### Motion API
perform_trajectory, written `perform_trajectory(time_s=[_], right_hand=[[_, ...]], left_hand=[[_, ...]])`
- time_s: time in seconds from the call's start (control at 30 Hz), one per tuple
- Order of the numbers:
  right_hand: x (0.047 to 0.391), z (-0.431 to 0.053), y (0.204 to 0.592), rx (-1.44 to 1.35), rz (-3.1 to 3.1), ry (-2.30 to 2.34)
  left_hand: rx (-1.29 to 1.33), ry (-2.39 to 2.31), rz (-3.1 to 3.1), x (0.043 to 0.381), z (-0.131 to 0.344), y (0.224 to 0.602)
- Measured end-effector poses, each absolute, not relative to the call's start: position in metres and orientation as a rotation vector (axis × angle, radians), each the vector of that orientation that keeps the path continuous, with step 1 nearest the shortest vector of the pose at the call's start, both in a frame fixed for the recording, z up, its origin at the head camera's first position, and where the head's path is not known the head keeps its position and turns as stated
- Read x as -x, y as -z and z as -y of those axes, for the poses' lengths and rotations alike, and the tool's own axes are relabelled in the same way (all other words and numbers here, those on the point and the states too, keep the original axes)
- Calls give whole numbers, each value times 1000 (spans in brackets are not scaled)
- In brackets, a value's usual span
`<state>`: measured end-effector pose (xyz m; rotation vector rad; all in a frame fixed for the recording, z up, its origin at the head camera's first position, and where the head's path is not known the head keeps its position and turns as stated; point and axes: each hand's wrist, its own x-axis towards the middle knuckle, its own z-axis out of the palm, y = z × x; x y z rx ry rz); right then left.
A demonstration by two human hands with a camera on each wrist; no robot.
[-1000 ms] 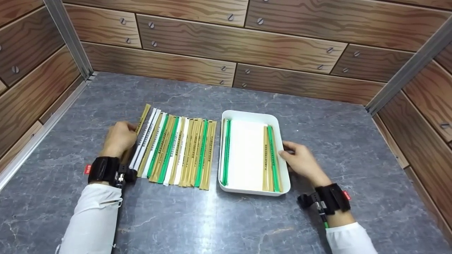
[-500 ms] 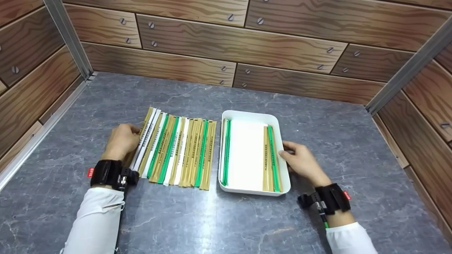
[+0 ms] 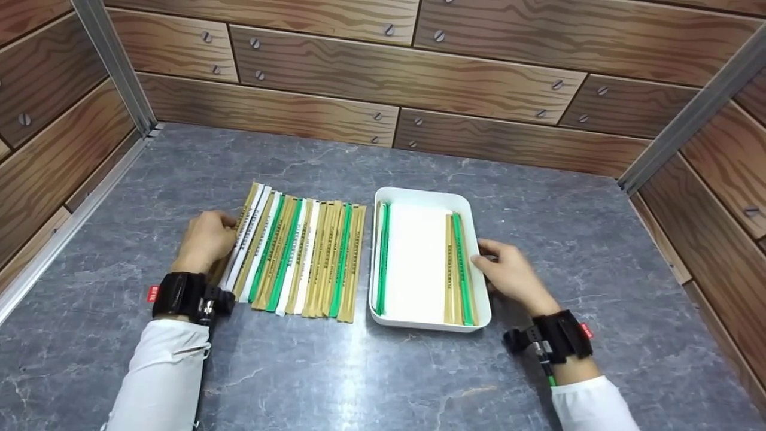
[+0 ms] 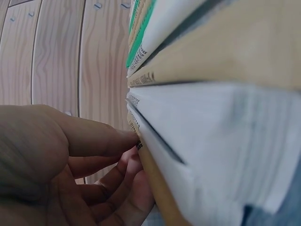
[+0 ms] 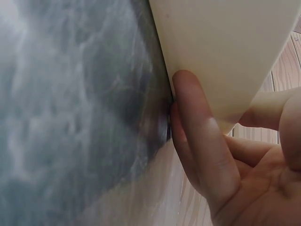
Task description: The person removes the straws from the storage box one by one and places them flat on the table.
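My left hand (image 3: 208, 240) pinches a slim brown paper-wrapped stick (image 4: 157, 186) between thumb and fingers. This stick lies at the left end of a row of printed brown, white and green wrapped sticks (image 3: 302, 257), against two white ones. A white rectangular tray (image 3: 419, 325) stands right of the row. Inside it, green wrapped sticks (image 3: 383, 257) lie along the left wall, with brown and green ones (image 3: 459, 269) along the right wall. My right hand (image 3: 508, 272) holds the tray's right side, thumb at the rim and fingers against the outer wall.
A grey marbled tabletop (image 3: 287, 371) lies under everything. Wood-patterned panels (image 3: 329, 66) close off the back and both sides, with metal strips at the corners. Each wrist wears a black strap with a small camera (image 3: 215, 299).
My left hand has shifted slightly right and toward me, bringing the brown wrapped stick down flush against the row. My right hand and the tray stay in place.
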<state>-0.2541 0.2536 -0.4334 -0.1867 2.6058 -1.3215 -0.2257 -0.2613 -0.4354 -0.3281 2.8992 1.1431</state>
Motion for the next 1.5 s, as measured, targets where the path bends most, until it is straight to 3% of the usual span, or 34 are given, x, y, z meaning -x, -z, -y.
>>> perform_trajectory(time_s=[0.3, 0.77, 1.13, 1.5], right_hand=[[255, -255, 433, 191, -2613, 1308], [253, -252, 432, 213, -2620, 1338], [253, -253, 432, 235, -2592, 1374], [254, -254, 433, 248, -2615, 1346]], left_hand=[[262, -1155, -3015, 227, 229, 407], [-149, -968, -3034, 263, 72, 364], [-324, -480, -2974, 269, -41, 376], [-367, -159, -2904, 258, -91, 394]])
